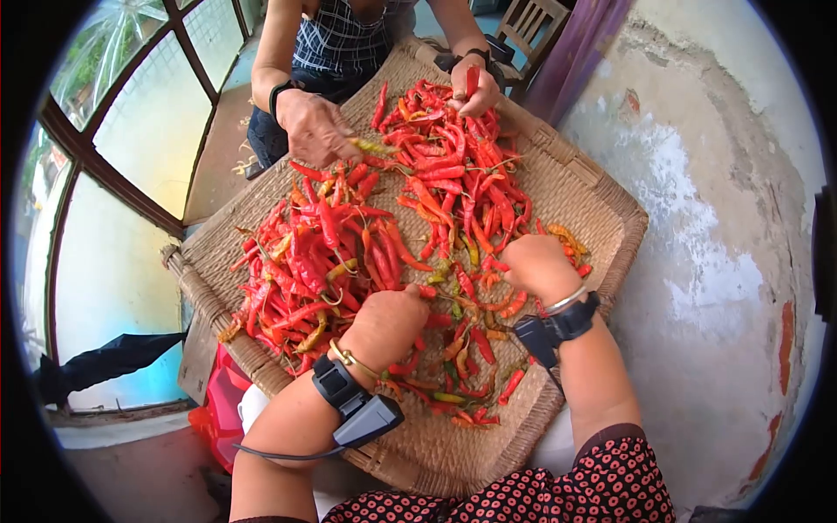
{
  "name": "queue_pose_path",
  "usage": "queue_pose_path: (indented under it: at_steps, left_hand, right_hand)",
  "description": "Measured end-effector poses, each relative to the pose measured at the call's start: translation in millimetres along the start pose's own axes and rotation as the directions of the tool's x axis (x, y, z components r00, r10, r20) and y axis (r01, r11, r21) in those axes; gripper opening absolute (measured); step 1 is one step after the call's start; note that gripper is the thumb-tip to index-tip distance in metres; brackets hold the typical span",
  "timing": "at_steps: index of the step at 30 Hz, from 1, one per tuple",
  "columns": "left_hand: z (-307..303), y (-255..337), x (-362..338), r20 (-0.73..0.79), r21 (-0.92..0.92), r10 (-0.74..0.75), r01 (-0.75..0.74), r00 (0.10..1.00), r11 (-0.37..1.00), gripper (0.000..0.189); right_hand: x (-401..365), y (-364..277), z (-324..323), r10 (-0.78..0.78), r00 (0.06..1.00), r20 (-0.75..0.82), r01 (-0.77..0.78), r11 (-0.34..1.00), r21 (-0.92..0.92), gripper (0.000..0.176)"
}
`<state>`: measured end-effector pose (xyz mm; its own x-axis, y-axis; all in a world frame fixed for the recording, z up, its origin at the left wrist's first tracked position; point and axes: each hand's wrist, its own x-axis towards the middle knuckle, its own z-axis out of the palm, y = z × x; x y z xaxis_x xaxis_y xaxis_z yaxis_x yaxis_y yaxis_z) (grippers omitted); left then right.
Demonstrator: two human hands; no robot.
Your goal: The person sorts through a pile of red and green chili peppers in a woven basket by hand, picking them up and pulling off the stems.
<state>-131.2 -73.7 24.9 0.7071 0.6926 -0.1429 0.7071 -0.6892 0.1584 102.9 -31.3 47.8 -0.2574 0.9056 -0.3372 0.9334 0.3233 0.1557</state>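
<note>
My left hand [388, 322] is curled over the near side of the left heap of red chili peppers [323, 235]. A red chili tip [426, 291] pokes out at its fingers, most of which are hidden beneath the hand. On the right, my right hand [540, 266] is closed, fingers turned down and inward, with a bit of red chili [498, 264] showing at them. Between and below my hands lie scattered red, orange and greenish chilies [462, 349]. Everything rests on a woven tray [445, 444] with a raised rim.
Across the tray, another person's hand [318, 131] holds a yellowish-green chili [372, 146]; their other hand [475, 91] has a red one. A second heap [453, 166] lies before them. A wall [697, 218] stands right, windows [139, 131] left, a pink plastic bag [225, 405] below left.
</note>
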Motion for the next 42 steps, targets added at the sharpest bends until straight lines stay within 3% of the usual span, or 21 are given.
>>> queue_pose_path:
  at_steps: [5, 7, 8, 10, 12, 14, 15, 16, 17, 18, 20, 24, 26, 28, 30, 32, 34, 37, 40, 41, 42]
  left_hand:
    - [3.7, -2.9, 3.4, 0.002, -0.028, 0.088, -0.088, 0.996, 0.996, 0.013]
    - [0.7, 2.1, 4.7, -0.064, -0.068, 0.117, -0.121, 0.991, 0.99, 0.012]
    - [-5.0, 5.1, 5.6, -0.112, -0.12, 0.121, -0.135, 0.986, 0.984, 0.012]
    - [-10.3, 7.7, 7.5, -0.159, -0.171, 0.114, -0.141, 0.981, 0.975, 0.012]
    - [-13.7, 8.4, 11.1, -0.534, -0.437, 0.088, -0.363, 0.841, 0.823, 0.015]
    - [-25.9, 7.9, 9.5, -0.55, -0.588, -0.016, -0.374, 0.835, 0.717, 0.013]
    - [-30.1, 8.1, 8.4, -0.547, -0.713, -0.121, -0.386, 0.828, 0.585, 0.012]
    - [-28.5, 8.3, 8.3, -0.546, -0.714, -0.123, -0.384, 0.829, 0.585, 0.012]
    - [-27.1, 8.1, 8.8, -0.452, -0.879, -0.249, -0.38, 0.857, 0.287, 0.012]
    - [-26.2, 7.7, 8.6, -0.319, -0.934, -0.337, -0.354, 0.886, -0.048, 0.012]
    - [-27.2, 7.0, 7.7, -0.263, -0.921, -0.382, -0.348, 0.886, -0.173, 0.013]
    - [-24.2, 3.3, 6.9, -0.2, -0.91, -0.38, -0.315, 0.903, -0.27, 0.012]
    - [-24.1, 5.5, 8.6, -0.184, -0.912, -0.399, -0.308, 0.898, -0.273, 0.012]
    - [-24.9, 5.8, 8.0, -0.128, -0.904, -0.429, -0.283, 0.894, -0.32, 0.012]
    - [-19.1, 3.9, 10.9, -0.153, -0.912, -0.464, -0.305, 0.873, -0.273, 0.011]
    - [-15.8, 0.8, 12.3, -0.203, -0.945, -0.493, -0.302, 0.846, -0.128, 0.01]
    - [-21.0, 3.1, 10.8, -0.177, -0.953, -0.519, -0.276, 0.836, -0.121, 0.009]
    - [-20.7, 3.2, 9.5, -0.188, -0.942, -0.516, -0.302, 0.836, -0.145, 0.008]
    - [-20.4, 3.7, 7.4, -0.229, -0.936, -0.491, -0.329, 0.841, -0.127, 0.009]
    - [-19.0, 2.6, 8.5, -0.226, -0.931, -0.46, -0.33, 0.859, -0.158, 0.009]
    - [-18.1, 2.3, 9.1, -0.222, -0.925, -0.429, -0.328, 0.876, -0.192, 0.009]
  right_hand:
    - [-4.9, 14.1, -17.6, 0.071, 0.987, -0.142, -0.036, 0.971, 0.235, 0.022]
    - [-0.9, 15.9, -13.9, 0.291, 0.875, -0.387, 0.056, 0.732, 0.679, 0.018]
    - [3.1, 15.9, -10.7, 0.291, 0.875, -0.388, 0.058, 0.732, 0.679, 0.018]
    - [11.0, 12.8, -6.6, 0.502, 0.759, -0.414, 0.289, 0.31, 0.906, 0.024]
    - [8.2, 6.1, -4.5, 0.472, 0.787, -0.398, 0.266, 0.324, 0.908, 0.033]
    - [5.9, -3.0, -3.7, -0.001, 0.913, -0.408, 0.399, 0.202, 0.894, 0.035]
    - [4.4, -7.8, -6.8, -0.002, 0.914, -0.406, 0.398, 0.201, 0.895, 0.035]
    - [1.7, -12.8, -12.2, -0.16, 0.893, -0.421, 0.44, 0.116, 0.89, 0.039]
    - [-1.4, -15.3, -17.3, -0.312, 0.844, -0.437, 0.467, 0.026, 0.884, 0.045]
    - [-5.1, -15.7, -19.5, -0.315, 0.843, -0.437, 0.467, 0.022, 0.884, 0.045]
    - [-9.8, -18.4, -21.8, -0.427, 0.859, -0.283, 0.239, -0.155, 0.959, 0.054]
    - [-9.8, -10.8, -21.8, -0.482, 0.842, -0.24, 0.24, -0.064, 0.969, 0.057]
    - [-8.9, -13.2, -13.6, -0.446, 0.861, -0.242, 0.194, -0.153, 0.969, 0.054]
    - [-10.6, -14.5, -19.7, -0.425, 0.905, 0.021, 0.006, 0.063, 0.998, 0.049]
    - [-5.8, -14.5, -13.8, -0.407, 0.913, 0.021, -0.011, 0.028, 1.0, 0.04]
    - [-6.2, -8.9, -20.2, -0.374, 0.925, 0.062, -0.012, 0.135, 0.991, 0.031]
    - [-8.3, -5.3, -24.8, -0.305, 0.952, 0.017, 0.042, 0.186, 0.982, 0.024]
    - [-5.2, 8.6, -17.6, -0.071, 0.978, -0.196, 0.204, 0.51, 0.836, 0.02]
    - [-4.9, 16.5, -21.1, 0.063, 0.996, -0.058, 0.019, 0.496, 0.868, 0.019]
    - [0.8, 21.5, -11.7, 0.054, 0.998, 0.022, -0.036, 0.263, 0.964, 0.023]
    - [-0.5, 13.5, -16.0, 0.057, 0.998, 0.023, -0.037, 0.261, 0.965, 0.023]
